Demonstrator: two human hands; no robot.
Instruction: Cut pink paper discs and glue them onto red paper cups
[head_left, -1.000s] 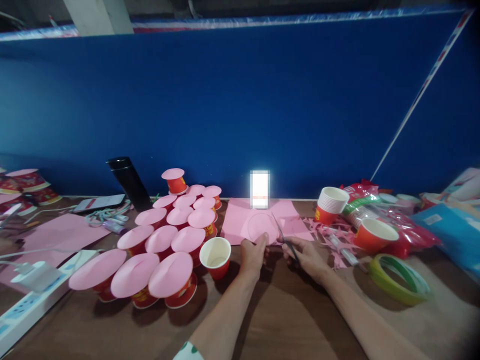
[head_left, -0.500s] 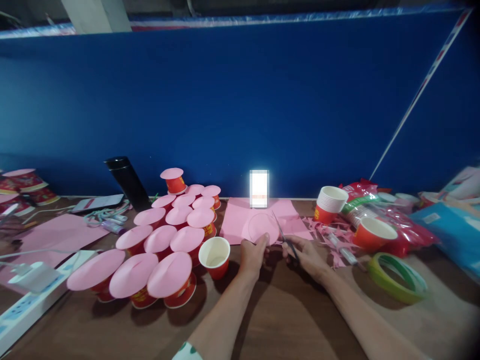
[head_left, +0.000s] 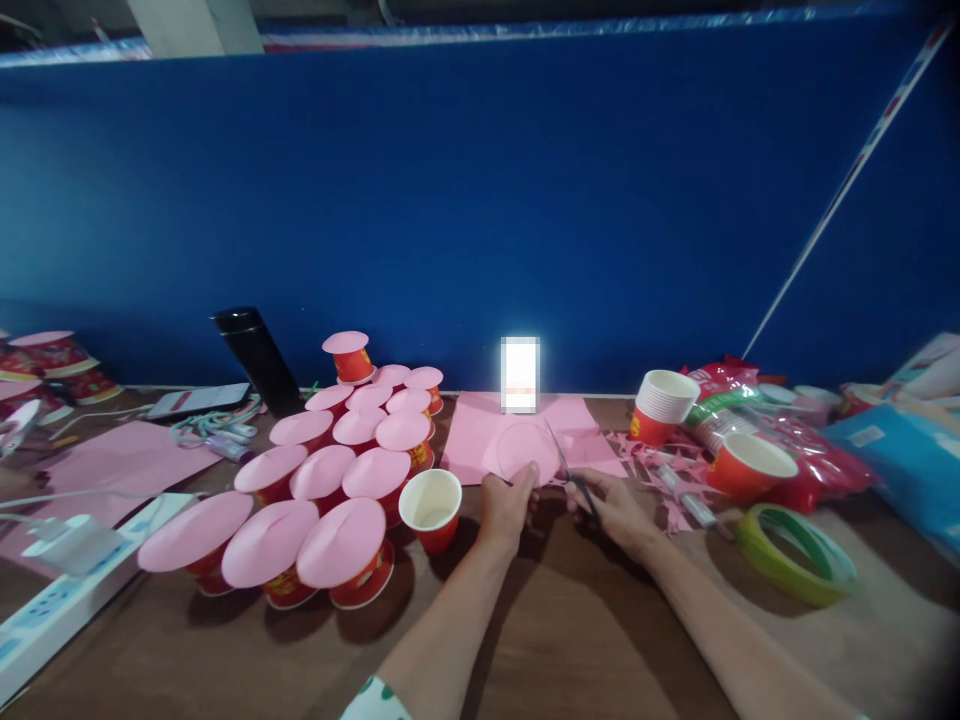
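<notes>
My left hand point(head_left: 510, 505) pinches the near edge of a round pink paper piece point(head_left: 527, 450), thumb on top. A pair of scissors point(head_left: 574, 476) is gripped in my right hand point(head_left: 611, 510), its blades pointing up and left beside the round piece's right edge. Beneath and behind lies a larger pink paper sheet point(head_left: 469, 430). Just left of my left hand stands an open red paper cup point(head_left: 431, 510). Further left, several red cups topped with pink paper discs point(head_left: 341, 542) are grouped in rows. Pink paper scraps point(head_left: 679, 505) lie to the right of my right hand.
On the right are a stack of paper cups point(head_left: 661, 405), another red cup point(head_left: 752, 467), a green tape roll point(head_left: 799, 555) and a red plastic package point(head_left: 817, 460). A black bottle point(head_left: 259, 360) and a power strip point(head_left: 90, 570) are at left. A blue partition point(head_left: 480, 200) rises behind.
The view has shifted slightly. Both hands, the scissors and the round paper stay almost in place. At the far left edge, another person's hand has moved mostly out of sight.
</notes>
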